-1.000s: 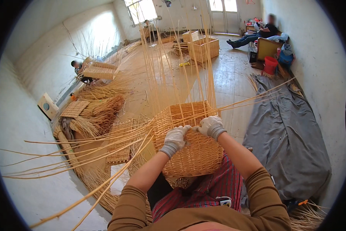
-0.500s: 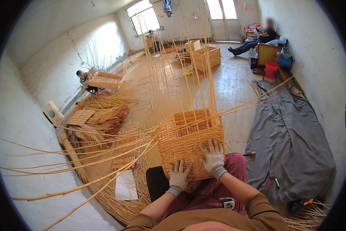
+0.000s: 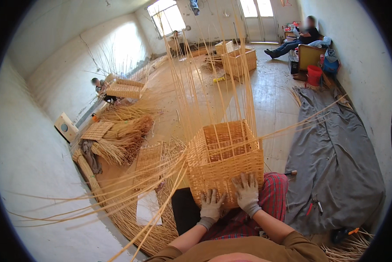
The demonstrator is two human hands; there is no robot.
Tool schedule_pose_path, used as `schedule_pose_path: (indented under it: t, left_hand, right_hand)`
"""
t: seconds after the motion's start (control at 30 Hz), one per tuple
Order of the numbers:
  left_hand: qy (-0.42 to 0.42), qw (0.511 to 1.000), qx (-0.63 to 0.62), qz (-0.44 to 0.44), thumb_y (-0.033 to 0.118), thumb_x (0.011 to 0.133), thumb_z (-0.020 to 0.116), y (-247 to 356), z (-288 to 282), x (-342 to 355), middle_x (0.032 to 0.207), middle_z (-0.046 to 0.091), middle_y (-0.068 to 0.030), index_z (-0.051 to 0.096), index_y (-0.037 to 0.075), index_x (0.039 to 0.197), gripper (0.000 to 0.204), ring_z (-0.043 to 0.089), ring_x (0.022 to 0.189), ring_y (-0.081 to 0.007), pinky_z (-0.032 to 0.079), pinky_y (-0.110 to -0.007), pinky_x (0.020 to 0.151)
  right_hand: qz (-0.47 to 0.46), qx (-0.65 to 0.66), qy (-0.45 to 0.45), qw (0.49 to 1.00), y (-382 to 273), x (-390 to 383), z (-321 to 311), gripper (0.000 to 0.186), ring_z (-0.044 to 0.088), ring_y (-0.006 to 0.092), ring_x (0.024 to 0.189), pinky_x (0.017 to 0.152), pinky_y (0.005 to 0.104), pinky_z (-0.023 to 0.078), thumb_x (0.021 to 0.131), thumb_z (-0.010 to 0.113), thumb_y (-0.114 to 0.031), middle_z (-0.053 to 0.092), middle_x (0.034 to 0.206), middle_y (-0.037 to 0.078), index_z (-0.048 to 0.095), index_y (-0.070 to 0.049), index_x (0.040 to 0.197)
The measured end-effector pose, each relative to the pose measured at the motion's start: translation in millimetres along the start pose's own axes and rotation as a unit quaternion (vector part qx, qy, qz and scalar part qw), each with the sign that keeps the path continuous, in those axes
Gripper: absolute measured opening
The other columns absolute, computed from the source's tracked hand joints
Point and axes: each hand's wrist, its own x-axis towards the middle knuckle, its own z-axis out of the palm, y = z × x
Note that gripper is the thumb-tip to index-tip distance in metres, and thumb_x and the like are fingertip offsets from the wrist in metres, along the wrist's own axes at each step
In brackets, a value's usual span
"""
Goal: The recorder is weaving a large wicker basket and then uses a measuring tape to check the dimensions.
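Observation:
A square wicker basket (image 3: 227, 171) stands in front of me by my knees, its near wall tilted toward me. Tall upright stakes rise from its far and side walls, and long loose rods (image 3: 117, 205) fan out from its left corner. A few more strands reach right from its rim. My left hand (image 3: 211, 205), in a pale work glove, lies against the lower near wall with fingers spread. Higher and to the right, my gloved right hand (image 3: 247, 193) presses on the same wall, fingers stretched out. Neither hand grasps a rod.
On the right a grey cloth (image 3: 331, 161) covers the floor, with pliers (image 3: 319, 208) on it. Bundles of willow rods (image 3: 126, 139) and a white sheet (image 3: 148, 208) lie left. Another basket (image 3: 239, 61), a red bucket (image 3: 314, 75) and other people are farther off.
The basket tips toward me and shows more of its inside. My right hand has moved lower on the near wall, and the loose rods on the left have swung. The whole view has shifted slightly.

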Motion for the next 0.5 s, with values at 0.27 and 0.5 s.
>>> schedule_pose_path:
  t: [0.27, 0.5]
  left_hand:
    - [-0.026, 0.999, -0.040, -0.001, 0.049, 0.096, 0.055, 15.0, -1.6, -6.8, 0.164, 0.021, -0.0229, 0.029, 0.033, 0.159, 0.070, 0.016, 0.152, -0.0439, 0.000, -0.068, 0.119]
    - [-0.083, 0.994, -0.068, -0.003, 0.047, 0.096, 0.054, 16.1, 3.0, -13.5, 0.164, 0.025, -0.0205, 0.027, 0.034, 0.159, 0.070, 0.016, 0.153, -0.0413, 0.002, -0.071, 0.118]
  right_hand:
    - [0.005, -0.008, 0.027, 1.000, 3.4, -14.0, 12.7, 0.071, 0.011, 0.0473, 0.152, 0.115, 0.0588, 0.023, 0.095, 0.058, -0.038, 0.016, 0.168, 0.012, 0.029, -0.035, 0.159]
    - [0.031, 0.009, -0.060, 0.998, -2.1, -19.8, 7.2, 0.070, 0.016, 0.0466, 0.151, 0.112, 0.0591, 0.029, 0.090, 0.063, -0.035, 0.019, 0.167, 0.014, 0.038, -0.035, 0.156]
